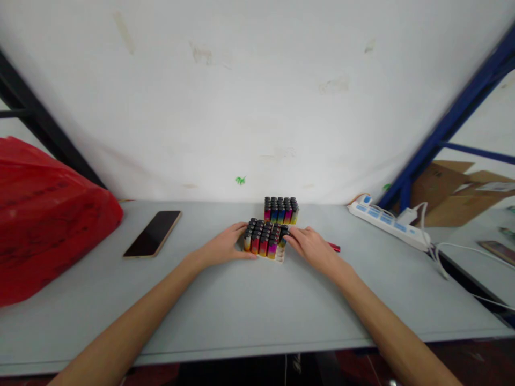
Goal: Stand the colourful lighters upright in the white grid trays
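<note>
A pale tray with rows of upright black-topped lighters stands on the table in front of me. My left hand is wrapped round its left side, the thumb at the near edge and the fingers behind. At the tray's right column, my right hand pinches a dark lighter by its top. Some slots at the near end of that column show no lighter. Behind sits a second block of lighters, in several colours. A red lighter-like object lies beside my right hand, partly hidden by it.
A smartphone lies left on the grey table, near a large red plastic bag. A white power strip with cables lies at right. Beyond the blue frame is a cardboard box. A white wall rises behind.
</note>
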Available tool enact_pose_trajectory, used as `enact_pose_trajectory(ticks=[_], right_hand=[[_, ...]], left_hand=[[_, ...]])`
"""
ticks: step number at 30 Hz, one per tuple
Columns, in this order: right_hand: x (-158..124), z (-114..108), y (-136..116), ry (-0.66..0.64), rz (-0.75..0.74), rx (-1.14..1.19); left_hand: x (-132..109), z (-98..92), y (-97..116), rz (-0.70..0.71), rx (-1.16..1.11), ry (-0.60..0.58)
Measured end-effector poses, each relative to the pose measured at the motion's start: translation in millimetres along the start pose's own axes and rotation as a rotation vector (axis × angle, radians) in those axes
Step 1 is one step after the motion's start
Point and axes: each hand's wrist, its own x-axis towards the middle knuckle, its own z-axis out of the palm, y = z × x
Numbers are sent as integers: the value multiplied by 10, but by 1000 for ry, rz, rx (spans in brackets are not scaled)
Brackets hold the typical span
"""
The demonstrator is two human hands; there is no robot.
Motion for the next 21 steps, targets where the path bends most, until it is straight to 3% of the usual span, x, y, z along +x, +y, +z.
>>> enact_pose_trajectory(ticks=[4, 8, 13, 17, 21], right_hand=[[-38, -188, 108, -30, 72, 115], [-267, -377, 492, 25, 211, 174], [-677, -352, 869, 17, 269, 156], [-821, -268, 903, -30, 279, 278], [-768, -296, 837, 64, 429, 551]], left_hand=[[2, 13, -43, 11, 18, 10], [0, 36, -98, 12, 20, 16], [-1, 40, -103, 22, 37, 1], [-1, 31, -88, 11, 31, 2], [2, 23, -73, -6, 22, 3]])
